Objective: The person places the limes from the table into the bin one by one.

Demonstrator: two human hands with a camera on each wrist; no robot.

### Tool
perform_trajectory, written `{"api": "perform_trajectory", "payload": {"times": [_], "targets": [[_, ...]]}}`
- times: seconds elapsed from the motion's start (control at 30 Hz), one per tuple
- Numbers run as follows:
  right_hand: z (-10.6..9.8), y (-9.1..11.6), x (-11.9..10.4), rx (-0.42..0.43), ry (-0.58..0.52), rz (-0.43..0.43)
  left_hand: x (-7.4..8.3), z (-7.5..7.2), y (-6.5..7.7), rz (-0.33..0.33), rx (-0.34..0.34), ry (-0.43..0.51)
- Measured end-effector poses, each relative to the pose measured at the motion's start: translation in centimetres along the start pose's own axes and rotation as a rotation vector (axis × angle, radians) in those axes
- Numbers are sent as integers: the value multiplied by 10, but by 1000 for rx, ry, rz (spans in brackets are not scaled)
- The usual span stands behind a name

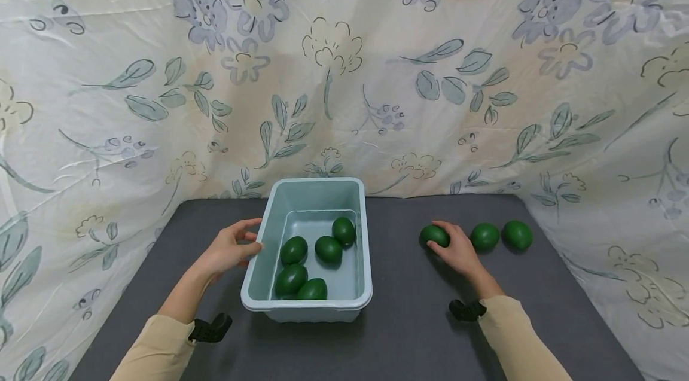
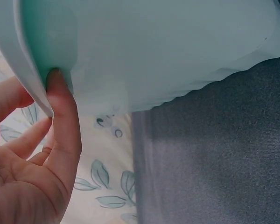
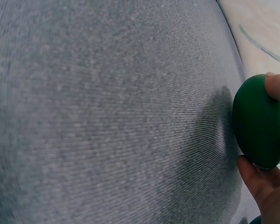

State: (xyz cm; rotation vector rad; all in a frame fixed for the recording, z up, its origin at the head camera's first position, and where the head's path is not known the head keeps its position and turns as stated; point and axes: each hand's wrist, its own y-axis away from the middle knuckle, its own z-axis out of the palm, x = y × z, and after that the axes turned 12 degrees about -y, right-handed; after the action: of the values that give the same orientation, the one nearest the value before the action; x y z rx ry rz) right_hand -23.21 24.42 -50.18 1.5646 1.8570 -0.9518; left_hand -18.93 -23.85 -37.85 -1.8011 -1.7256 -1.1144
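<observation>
My left hand is at the left side of a pale blue plastic bin. In the left wrist view its fingers pinch the rim of the bin. Several dark green egg-shaped fruits lie inside, mostly toward the near end and right side. Off to the bin's right, my right hand holds another green egg-shaped fruit between thumb and fingers. The right wrist view shows this smooth fruit close over the grey cloth, its shadow beside it.
Two more green fruits, one nearer and one farther right, lie side by side just right of my right hand. Dark grey cloth covers the table. A flowered curtain hangs along the back and sides.
</observation>
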Motion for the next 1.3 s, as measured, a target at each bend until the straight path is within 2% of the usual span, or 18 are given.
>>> {"api": "perform_trajectory", "payload": {"times": [0.43,1.3], "targets": [[-4,-8,-12,3,-23,-6,-1,-2,-3,3,-13,7],[-16,-31,-61,5,-56,-102,-3,-1,-2,6,-4,-18]]}}
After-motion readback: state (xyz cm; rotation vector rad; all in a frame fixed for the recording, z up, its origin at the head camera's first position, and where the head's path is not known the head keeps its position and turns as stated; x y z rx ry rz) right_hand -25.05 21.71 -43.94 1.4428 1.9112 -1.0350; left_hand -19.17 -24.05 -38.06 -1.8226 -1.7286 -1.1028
